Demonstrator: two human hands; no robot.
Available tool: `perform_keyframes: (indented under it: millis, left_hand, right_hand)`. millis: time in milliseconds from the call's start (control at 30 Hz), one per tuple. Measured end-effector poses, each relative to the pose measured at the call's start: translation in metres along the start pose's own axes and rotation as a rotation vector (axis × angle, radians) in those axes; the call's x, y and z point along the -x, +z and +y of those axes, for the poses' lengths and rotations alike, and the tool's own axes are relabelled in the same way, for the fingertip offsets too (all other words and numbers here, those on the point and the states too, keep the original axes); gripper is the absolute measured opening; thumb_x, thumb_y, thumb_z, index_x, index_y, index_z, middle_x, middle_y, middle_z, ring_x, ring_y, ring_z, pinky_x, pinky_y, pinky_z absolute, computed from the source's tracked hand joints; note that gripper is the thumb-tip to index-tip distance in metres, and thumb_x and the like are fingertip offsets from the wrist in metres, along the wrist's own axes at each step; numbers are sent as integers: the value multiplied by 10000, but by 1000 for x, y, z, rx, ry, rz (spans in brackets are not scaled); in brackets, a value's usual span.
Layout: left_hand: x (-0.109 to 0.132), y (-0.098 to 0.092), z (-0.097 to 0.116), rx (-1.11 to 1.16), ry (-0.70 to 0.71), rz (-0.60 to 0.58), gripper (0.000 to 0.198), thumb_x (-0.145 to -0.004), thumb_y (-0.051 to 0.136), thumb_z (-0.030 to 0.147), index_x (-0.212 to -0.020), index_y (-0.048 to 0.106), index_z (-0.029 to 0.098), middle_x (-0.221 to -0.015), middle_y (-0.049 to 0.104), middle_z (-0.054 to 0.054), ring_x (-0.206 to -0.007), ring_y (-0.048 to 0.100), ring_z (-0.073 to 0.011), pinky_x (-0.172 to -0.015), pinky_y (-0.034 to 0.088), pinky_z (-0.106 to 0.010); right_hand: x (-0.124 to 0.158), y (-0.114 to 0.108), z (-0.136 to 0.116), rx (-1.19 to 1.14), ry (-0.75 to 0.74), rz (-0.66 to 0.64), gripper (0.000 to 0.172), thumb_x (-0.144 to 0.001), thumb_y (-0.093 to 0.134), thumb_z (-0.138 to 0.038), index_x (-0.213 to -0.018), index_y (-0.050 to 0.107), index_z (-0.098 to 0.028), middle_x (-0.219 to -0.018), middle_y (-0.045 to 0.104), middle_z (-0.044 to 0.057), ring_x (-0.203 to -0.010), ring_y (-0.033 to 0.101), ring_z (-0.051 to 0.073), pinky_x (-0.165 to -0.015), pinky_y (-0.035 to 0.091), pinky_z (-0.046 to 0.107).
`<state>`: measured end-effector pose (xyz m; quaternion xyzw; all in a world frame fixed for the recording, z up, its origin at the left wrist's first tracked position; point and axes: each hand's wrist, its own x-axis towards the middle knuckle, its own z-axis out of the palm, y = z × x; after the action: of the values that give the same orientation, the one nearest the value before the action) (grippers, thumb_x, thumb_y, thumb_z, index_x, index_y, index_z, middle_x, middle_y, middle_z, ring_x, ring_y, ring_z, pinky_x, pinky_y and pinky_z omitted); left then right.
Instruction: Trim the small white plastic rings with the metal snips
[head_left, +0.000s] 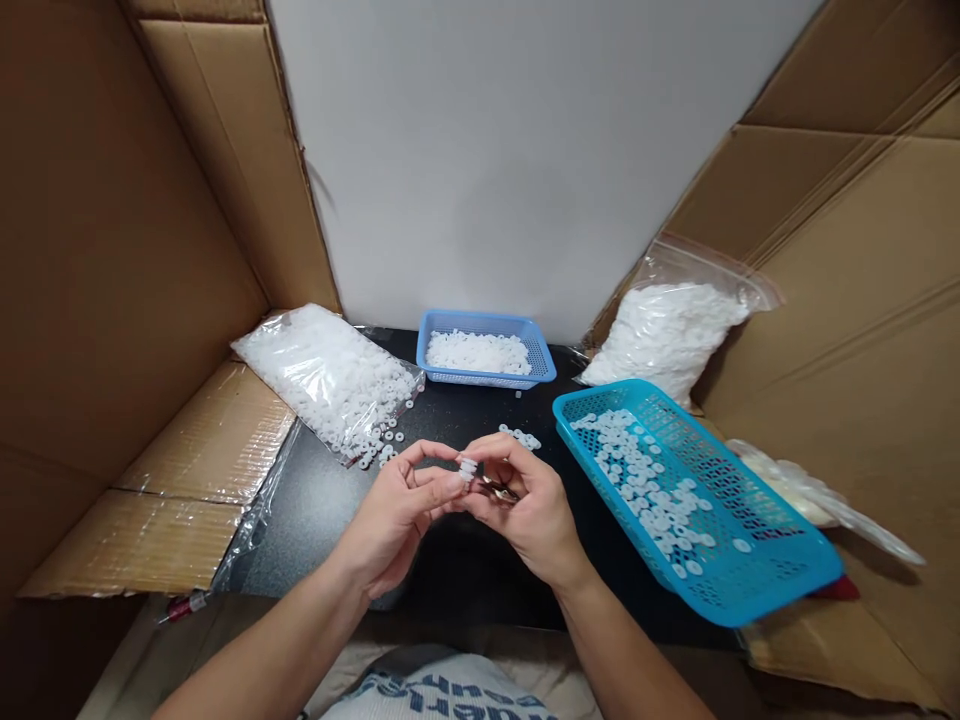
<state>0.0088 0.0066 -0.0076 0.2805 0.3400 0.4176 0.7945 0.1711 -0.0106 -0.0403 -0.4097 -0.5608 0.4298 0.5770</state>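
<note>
Lowest in the frame, closest to you, is a fold of your printed clothing (442, 692), with both forearms rising from it toward the middle. Your left hand (394, 515) and right hand (529, 510) meet at the centre of the frame above the black table (465, 575). Both are closed narrowly, fingertips pinching a small stack of white rings (468, 467) from either side. A brownish metal piece (499, 490) lies under your right fingers; what it is cannot be told.

Just right of your hands, a teal basket (780, 575) sits tilted, with white rings scattered inside. Above centre, a smaller blue basket (480, 378) holds more of them. A clear bag of rings (322, 375) lies left of centre, spilling a few onto the table, and a second full bag (667, 335) leans against the cardboard at the upper right. A few loose rings (521, 437) lie just above your right hand.
</note>
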Motion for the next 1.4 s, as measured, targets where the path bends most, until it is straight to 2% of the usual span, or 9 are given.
perform_keyframes:
  millis: [100, 200, 333, 433, 633, 800, 1033, 1233, 1400]
  left_hand:
    - [5, 8, 1, 78, -32, -77, 456, -680, 976, 318, -1005, 709, 144, -808, 817, -73, -749, 769, -169, -745, 590, -249]
    - [8, 16, 1, 161, -63, -116, 399, -721, 952, 243, -1027, 711, 156, -801, 809, -48, -737, 756, -140, -723, 584, -211]
    - [10, 26, -1, 237, -43, -140, 375, -708, 958, 186, -1002, 727, 158, -742, 794, -21, -682, 729, -98, -696, 563, -159]
    - [10, 30, -4, 252, -4, -134, 342, -717, 952, 182, -983, 738, 170, -728, 793, -13, -681, 728, -88, -697, 562, -147]
    - [14, 29, -3, 194, 2, -161, 339, -785, 907, 199, -1093, 769, 169, -826, 827, -54, -755, 762, -118, -753, 603, -184]
    - [15, 28, 0, 218, -63, -162, 391, -746, 927, 153, -1111, 789, 163, -813, 817, -43, -752, 760, -112, -751, 612, -175]
    - [14, 28, 1, 243, -75, -161, 391, -670, 969, 144, -1022, 801, 172, -811, 800, -19, -718, 742, -96, -716, 590, -142]
    - [16, 29, 5, 210, -110, -199, 442, -722, 948, 252, -1125, 787, 166, -902, 808, -67, -804, 752, -145, -788, 605, -197]
    - [17, 28, 4, 253, -129, -205, 410, -730, 938, 172, -1113, 794, 160, -797, 777, -32, -707, 713, -98, -747, 596, -161]
  right_hand:
    - [4, 1, -10, -2, -42, 1, 320, -781, 878, -466, -973, 722, -263, -1027, 616, 26, -706, 599, 123, -620, 528, 249]
    - [9, 2, -17, -41, -12, -1, 331, -781, 863, -494, -986, 729, -272, -1054, 575, 31, -642, 548, 97, -552, 490, 241]
    - [12, 5, -19, -41, -4, 22, 289, -772, 857, -405, -990, 725, -270, -1057, 556, 34, -579, 487, 71, -466, 383, 225]
    - [14, 6, -18, -25, -35, 45, 252, -774, 838, -327, -989, 721, -270, -1049, 559, 34, -582, 492, 72, -451, 364, 216]
    - [16, 2, -15, -43, -81, 72, 268, -786, 834, -255, -1027, 738, -325, -1072, 584, 22, -661, 554, 95, -569, 511, 224]
    - [17, 1, -13, -58, -69, 44, 278, -781, 818, -217, -1026, 743, -323, -1105, 585, 32, -691, 574, 105, -587, 525, 226]
    - [20, 3, -14, -64, -4, -11, 316, -772, 836, -248, -1065, 737, -317, -1171, 549, 52, -702, 620, 111, -583, 547, 243]
    - [20, 4, -14, -38, -6, 23, 281, -765, 835, -302, -1031, 746, -313, -1170, 602, 71, -830, 658, 178, -603, 579, 263]
    - [20, 7, -12, -80, -11, -8, 320, -781, 813, -212, -1064, 737, -337, -1186, 604, 47, -830, 677, 153, -686, 599, 269]
